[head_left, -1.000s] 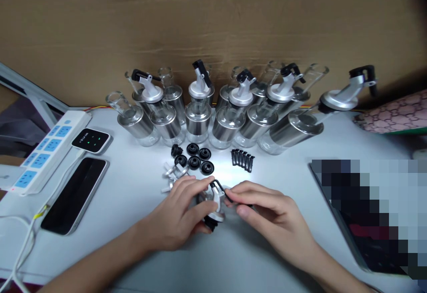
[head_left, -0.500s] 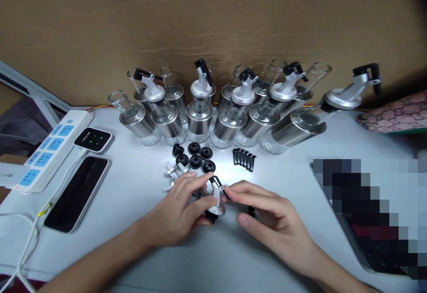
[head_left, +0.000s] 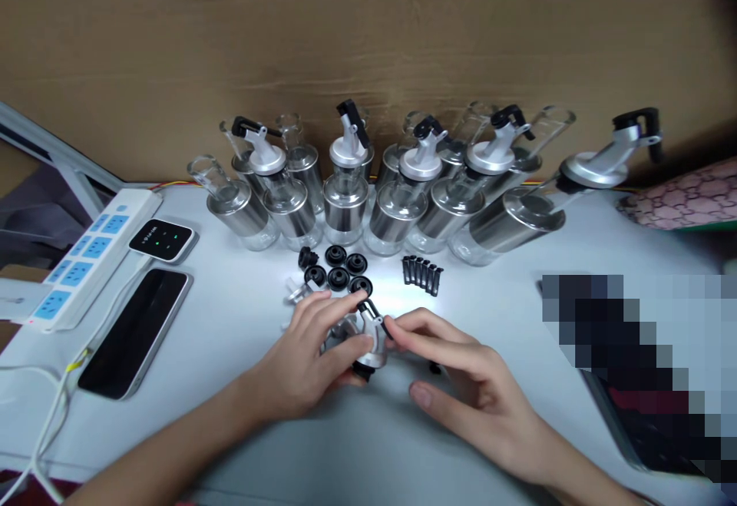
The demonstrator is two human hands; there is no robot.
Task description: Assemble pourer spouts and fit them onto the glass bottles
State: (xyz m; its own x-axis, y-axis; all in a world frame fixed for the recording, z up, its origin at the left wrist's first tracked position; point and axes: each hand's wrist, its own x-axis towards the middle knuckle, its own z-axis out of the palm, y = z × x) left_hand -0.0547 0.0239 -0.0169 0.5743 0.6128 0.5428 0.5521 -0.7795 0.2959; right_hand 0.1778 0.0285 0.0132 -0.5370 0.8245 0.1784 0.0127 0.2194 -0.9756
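Observation:
My left hand (head_left: 305, 356) is closed around a silver bottle pourer (head_left: 371, 345) with a black stopper base and a black hinged lever. Its thumb presses the pourer's body while the fingertips rest near the top. My right hand (head_left: 480, 391) touches the lever's end with its index fingertip; the thumb stands well apart and nothing is gripped. Beyond the left hand lie several black ribbed stoppers (head_left: 338, 279) and some silver spout parts (head_left: 298, 289), partly hidden by its fingers. A row of small black levers (head_left: 422, 274) lies ahead of the right hand.
Glass bottles with steel sleeves (head_left: 345, 206) line the back, several topped with pourers, before a cardboard wall (head_left: 368, 30). At left are a power strip (head_left: 77, 260), a small white device (head_left: 162, 240) and a phone (head_left: 135, 333). A partly pixelated dark device (head_left: 619, 421) lies at right.
The pourer has turned and shifted slightly in my left hand, and the left index finger has risen a little. My right index fingertip stays against the lever.

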